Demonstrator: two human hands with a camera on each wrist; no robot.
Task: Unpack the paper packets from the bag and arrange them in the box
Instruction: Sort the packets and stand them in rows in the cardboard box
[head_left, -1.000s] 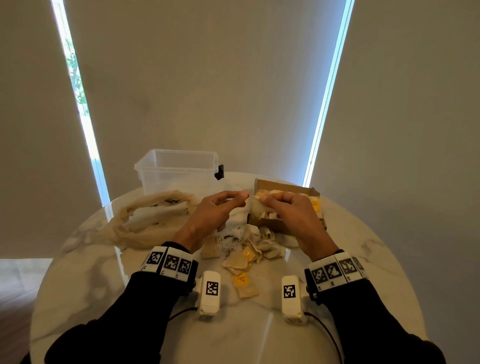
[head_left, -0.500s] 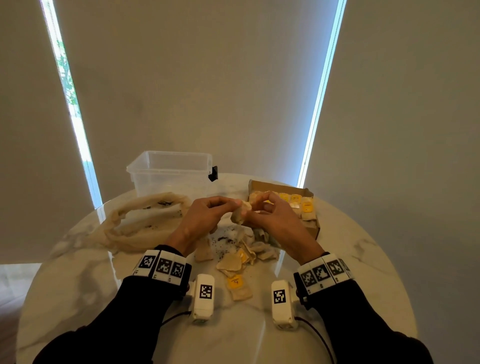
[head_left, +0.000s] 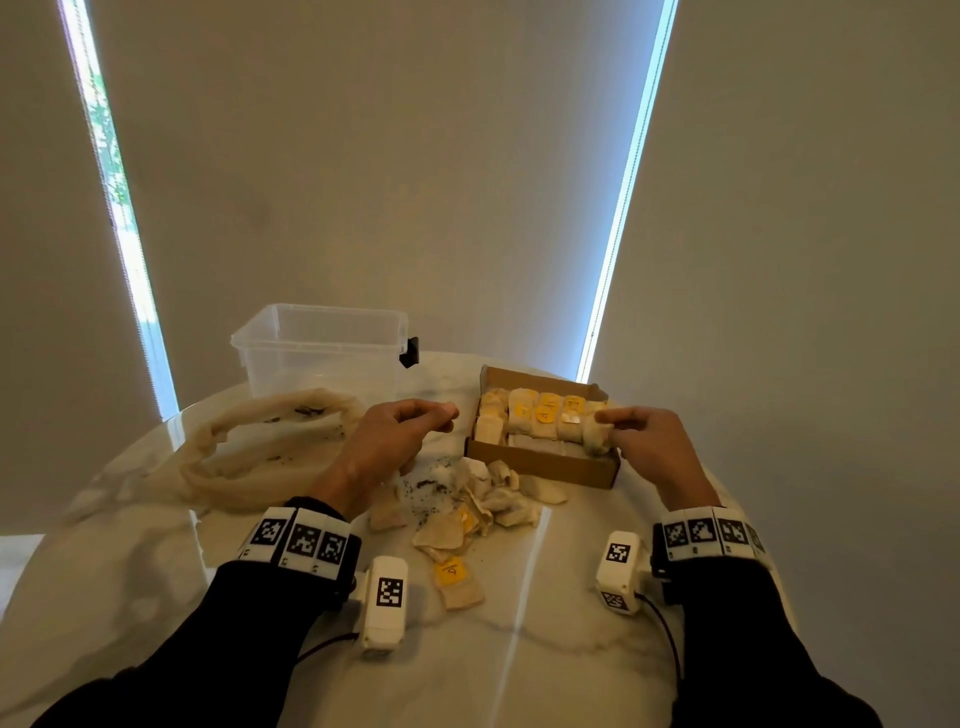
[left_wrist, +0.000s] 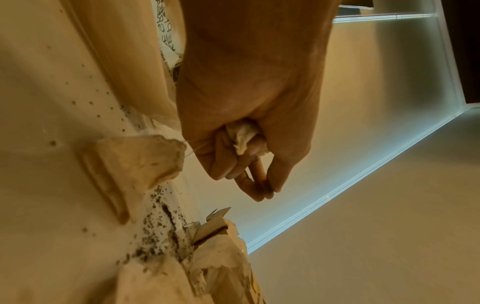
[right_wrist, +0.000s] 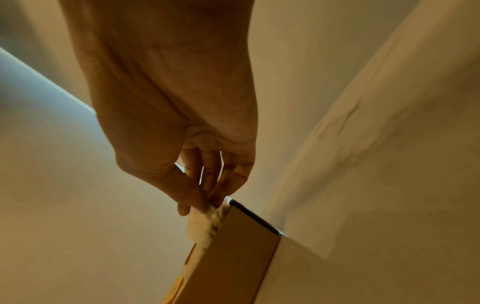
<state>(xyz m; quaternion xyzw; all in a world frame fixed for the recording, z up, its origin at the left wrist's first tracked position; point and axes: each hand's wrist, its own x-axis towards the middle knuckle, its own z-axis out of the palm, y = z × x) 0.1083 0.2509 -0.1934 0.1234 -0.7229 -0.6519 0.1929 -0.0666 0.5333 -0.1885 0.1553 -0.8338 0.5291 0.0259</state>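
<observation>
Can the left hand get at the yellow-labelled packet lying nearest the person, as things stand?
Probably yes, once freed. The yellow-labelled packet lies apart from the pile on bare table, nothing on it. But the left hand already holds a crumpled scrap.

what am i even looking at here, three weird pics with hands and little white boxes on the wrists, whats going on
These are a person's two bare hands, no machine. The white boxes are wrist cameras. The wide picture comes from a head camera looking down at a marble table; the other two look along each hand.

On the table lie a limp cloth bag, a clear plastic tub, a cardboard box partly filled with paper packets, and a loose pile of packets among dark crumbs.

The right hand pinches one packet at the box's right end. The left hand hovers beside the box, curled round a small crumpled scrap.
</observation>
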